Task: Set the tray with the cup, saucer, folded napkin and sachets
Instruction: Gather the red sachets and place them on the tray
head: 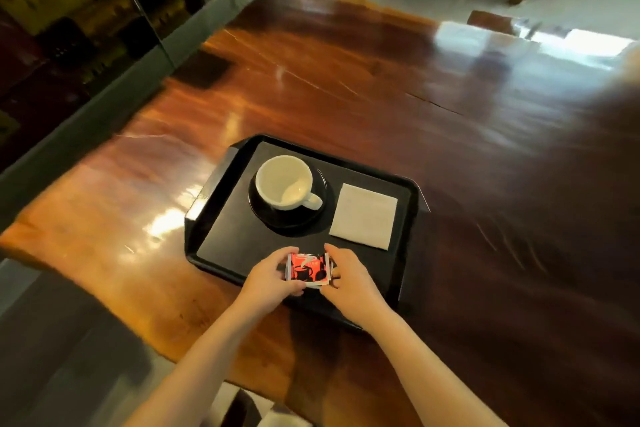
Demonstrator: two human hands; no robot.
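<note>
Both hands gripping red-and-black sachets (309,270) at tray's near edge, left hand (273,276) and right hand (346,279) fingers clamped on opposite sides, white cup (284,182) on dark saucer (291,218), folded napkin (363,217) just beside, black tray (214,204), glossy wooden table (346,80).

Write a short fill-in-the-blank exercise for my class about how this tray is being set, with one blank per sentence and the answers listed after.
1. The white cup stands on a black ____.
2. The folded napkin lies to the ____ of the cup as the camera sees it.
3. The left hand and right hand together hold the red sachets over the near edge of the black ____.
4. The inside of the cup is ____.

Answers: saucer; right; tray; empty
</note>
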